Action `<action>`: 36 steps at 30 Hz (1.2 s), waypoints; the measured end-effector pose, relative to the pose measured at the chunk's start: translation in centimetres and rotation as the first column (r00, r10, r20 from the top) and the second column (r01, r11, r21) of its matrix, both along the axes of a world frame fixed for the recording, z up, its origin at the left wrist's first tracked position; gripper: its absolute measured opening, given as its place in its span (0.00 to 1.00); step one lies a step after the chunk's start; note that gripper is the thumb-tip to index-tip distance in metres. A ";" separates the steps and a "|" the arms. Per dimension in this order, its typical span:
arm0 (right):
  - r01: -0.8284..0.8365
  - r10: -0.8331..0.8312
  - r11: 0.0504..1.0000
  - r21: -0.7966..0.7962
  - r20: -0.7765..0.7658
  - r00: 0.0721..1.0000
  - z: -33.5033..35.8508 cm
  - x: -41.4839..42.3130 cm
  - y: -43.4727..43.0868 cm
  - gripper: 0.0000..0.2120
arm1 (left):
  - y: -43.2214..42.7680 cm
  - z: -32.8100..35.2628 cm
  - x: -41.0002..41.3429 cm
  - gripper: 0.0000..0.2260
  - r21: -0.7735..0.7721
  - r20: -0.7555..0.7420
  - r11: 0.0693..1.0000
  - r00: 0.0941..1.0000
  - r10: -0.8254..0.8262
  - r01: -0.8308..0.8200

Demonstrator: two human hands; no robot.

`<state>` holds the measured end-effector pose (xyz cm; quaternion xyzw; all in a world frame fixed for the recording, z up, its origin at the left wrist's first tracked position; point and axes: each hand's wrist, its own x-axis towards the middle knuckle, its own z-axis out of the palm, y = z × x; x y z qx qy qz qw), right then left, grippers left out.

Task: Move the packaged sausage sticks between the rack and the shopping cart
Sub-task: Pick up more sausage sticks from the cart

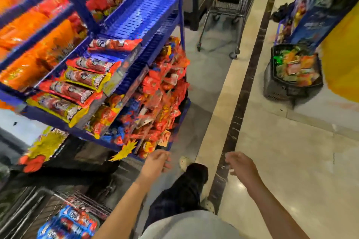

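Observation:
A blue tiered rack (124, 75) stands at the left. Several red and yellow sausage stick packs (81, 75) lie in a row on its middle shelf. Smaller red packs (161, 95) hang crowded on the tier below. A wire shopping cart (58, 205) sits at the bottom left with blue and red packs (71, 223) inside. My left hand (157, 161) hangs with loosely curled fingers and holds nothing, just below the rack's lower corner. My right hand (240, 165) is out over the floor, fingers relaxed, holding nothing. The frame is motion-blurred.
A second wire cart (233, 6) stands further down the aisle. A dark basket (291, 77) full of snack packs sits on the floor at the right, beside another blue display (314, 9). A yellow shape (342, 60) fills the right edge. My leg (186, 186) is below.

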<state>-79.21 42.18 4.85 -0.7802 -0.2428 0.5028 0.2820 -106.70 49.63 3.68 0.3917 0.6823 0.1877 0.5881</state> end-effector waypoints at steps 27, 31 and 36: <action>-0.919 0.715 0.145 0.367 0.603 0.353 16.5 -15.7 48.0 0.21 | 27.5 20.4 -3.1 0.15 0.200 -0.939 0.973 0.261 0.224 -0.115; -0.967 0.710 0.066 0.246 0.669 0.218 15.8 -17.8 49.5 0.26 | 29.2 20.0 -1.9 0.17 0.146 -0.955 0.962 0.222 0.198 -0.229; -0.988 0.747 0.008 0.155 0.655 0.109 15.1 -19.0 51.3 0.31 | 30.9 19.1 -0.8 0.22 0.101 -0.966 0.941 0.196 0.171 -0.322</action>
